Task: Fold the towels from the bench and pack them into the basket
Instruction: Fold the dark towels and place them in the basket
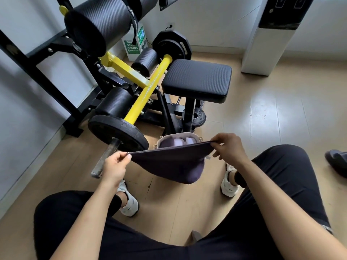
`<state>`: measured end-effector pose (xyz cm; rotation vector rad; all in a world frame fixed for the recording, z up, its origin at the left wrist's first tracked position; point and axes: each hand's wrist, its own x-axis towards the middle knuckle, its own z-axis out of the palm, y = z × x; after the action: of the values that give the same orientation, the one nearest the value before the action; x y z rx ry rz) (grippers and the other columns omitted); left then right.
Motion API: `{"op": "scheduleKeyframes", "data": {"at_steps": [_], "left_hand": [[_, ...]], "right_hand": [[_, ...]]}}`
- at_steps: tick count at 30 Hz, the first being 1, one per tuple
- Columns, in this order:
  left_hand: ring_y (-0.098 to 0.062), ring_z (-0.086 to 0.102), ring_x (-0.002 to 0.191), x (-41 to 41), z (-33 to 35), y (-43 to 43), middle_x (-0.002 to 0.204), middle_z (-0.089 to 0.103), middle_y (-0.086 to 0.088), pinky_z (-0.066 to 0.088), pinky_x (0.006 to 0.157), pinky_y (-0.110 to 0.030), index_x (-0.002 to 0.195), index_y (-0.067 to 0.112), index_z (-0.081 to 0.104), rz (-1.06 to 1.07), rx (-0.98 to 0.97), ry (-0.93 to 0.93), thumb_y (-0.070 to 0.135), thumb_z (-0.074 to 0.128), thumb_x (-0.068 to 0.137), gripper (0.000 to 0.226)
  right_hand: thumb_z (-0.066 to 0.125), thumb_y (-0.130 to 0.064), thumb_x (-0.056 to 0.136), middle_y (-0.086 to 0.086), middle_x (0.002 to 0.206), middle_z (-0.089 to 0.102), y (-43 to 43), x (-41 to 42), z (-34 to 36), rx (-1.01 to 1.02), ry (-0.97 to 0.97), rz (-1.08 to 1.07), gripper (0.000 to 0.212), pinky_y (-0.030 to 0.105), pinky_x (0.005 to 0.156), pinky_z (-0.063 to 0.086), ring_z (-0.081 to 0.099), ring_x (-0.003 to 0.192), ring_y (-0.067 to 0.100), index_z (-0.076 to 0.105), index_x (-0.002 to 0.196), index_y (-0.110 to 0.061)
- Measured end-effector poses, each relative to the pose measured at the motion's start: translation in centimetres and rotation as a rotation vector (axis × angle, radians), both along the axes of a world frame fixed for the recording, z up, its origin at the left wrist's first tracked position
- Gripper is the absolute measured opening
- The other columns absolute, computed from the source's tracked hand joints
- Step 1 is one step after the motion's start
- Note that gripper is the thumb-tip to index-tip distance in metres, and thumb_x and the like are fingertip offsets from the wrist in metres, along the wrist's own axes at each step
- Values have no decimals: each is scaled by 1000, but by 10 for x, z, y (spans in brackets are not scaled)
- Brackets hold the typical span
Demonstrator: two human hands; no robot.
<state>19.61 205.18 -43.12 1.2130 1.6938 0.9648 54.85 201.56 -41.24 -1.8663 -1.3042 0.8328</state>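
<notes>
**Dark towel stretched in front of the basket**

Left hand (pixel 114 166) pinching one end of the dark purple towel (pixel 174 162) between thumb and fingertips. Right hand (pixel 231 147) pinching the other end, fingers curled over the hem. Top edge pulled straight between the two hands, the rest sagging below in a rounded fold, clear of the floor (pixel 262 128). Held in the air just in front of the basket (pixel 165 137), hiding its near rim.

Basket standing on the floor, between the white shoes (pixel 229 186) and the foot of the exercise machine. Inside, two pale folded towels (pixel 178 142) side by side, with a dark folded one (pixel 166 144) to their left.

Just left of the basket, a large black weight plate (pixel 120 131) on a steel bar end (pixel 105 158) that passes behind the left hand. Yellow bar (pixel 150 85) running up and away from the plate, black foam rollers (pixel 112 102) alongside. Beyond the basket, the black padded surface (pixel 197 79) on its post, with a small weight plate (pixel 196 117) lying flat at the post's foot. White cabinet (pixel 268 44) against the far wall, well apart. Dark slipper (pixel 338 162) at the right edge. Black trouser legs (pixel 281 184) filling the foreground, knees spread either side of the towel.
</notes>
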Motion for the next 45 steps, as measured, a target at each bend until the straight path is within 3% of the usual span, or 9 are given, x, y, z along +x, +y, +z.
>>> {"op": "scheduleKeyframes", "data": {"at_steps": [6, 10, 16, 19, 24, 30, 35, 39, 45], "left_hand": [[-3, 50, 64, 8, -1, 1, 69, 56, 7, 42, 68, -21, 97, 5, 68, 5, 43, -65, 8, 59, 100, 10], [-7, 59, 73, 8, 2, 0, 78, 65, 0, 51, 76, -25, 93, 13, 66, 26, 37, -127, 7, 58, 100, 12], [-16, 64, 76, 12, 8, -1, 83, 69, -3, 53, 69, -30, 99, 12, 66, 76, 11, -199, 11, 57, 101, 9], [-19, 66, 75, 14, 11, -3, 86, 69, -6, 54, 65, -31, 95, 14, 66, 86, 4, -208, 12, 58, 101, 10], [-22, 68, 75, 25, 17, -10, 83, 71, -7, 55, 60, -31, 86, 18, 69, 110, 18, -220, 13, 63, 97, 14], [-21, 70, 77, 52, 21, -24, 84, 73, -10, 59, 65, -32, 88, 12, 71, -33, -5, -270, 9, 66, 95, 9], [-22, 69, 78, 71, 21, -37, 85, 76, -16, 61, 76, -43, 91, 11, 76, -171, 0, -250, 6, 72, 91, 7], [-20, 71, 79, 80, 21, -41, 86, 78, -12, 61, 80, -48, 92, 13, 79, -214, 5, -236, 5, 76, 87, 9], [-18, 75, 84, 86, 21, -44, 89, 80, -4, 61, 88, -44, 92, 20, 80, -196, 0, -247, 6, 79, 84, 16]], "right_hand": [[66, -2, 90, 4, 71, 70, 5, 2, -2, 79, 79, -149, 19, 34, 66, 59, 67, 60, 20, 71, 82, -18], [70, -5, 87, 3, 69, 72, 6, 2, -5, 59, 115, -192, 16, 32, 66, 58, 66, 60, 16, 73, 79, -19], [77, -17, 84, 2, 77, 74, 7, -1, -8, 41, 135, -261, 3, 34, 75, 56, 70, 77, 19, 74, 82, -19], [76, -16, 84, 7, 78, 75, 5, -5, -7, 28, 220, -273, 4, 33, 66, 58, 73, 77, 25, 75, 85, -12], [76, -14, 86, 12, 78, 73, -2, -19, 1, 30, 368, -231, 9, 21, 55, 54, 66, 62, 16, 74, 86, -5], [72, -6, 89, 4, 70, 70, -11, -45, 6, 36, 545, -103, 10, 26, 59, 54, 61, 63, 15, 76, 80, -8], [70, -6, 90, -3, 68, 71, -18, -69, 5, 47, 461, 46, 11, 25, 63, 54, 63, 64, 9, 77, 82, -11], [74, -14, 89, -6, 72, 74, -23, -81, 4, 52, 402, 137, 13, 35, 72, 58, 66, 67, 8, 78, 81, -23], [72, -12, 91, -13, 77, 75, -28, -95, 8, 41, 432, 202, 10, 22, 75, 58, 70, 76, 3, 77, 96, -19]]}}
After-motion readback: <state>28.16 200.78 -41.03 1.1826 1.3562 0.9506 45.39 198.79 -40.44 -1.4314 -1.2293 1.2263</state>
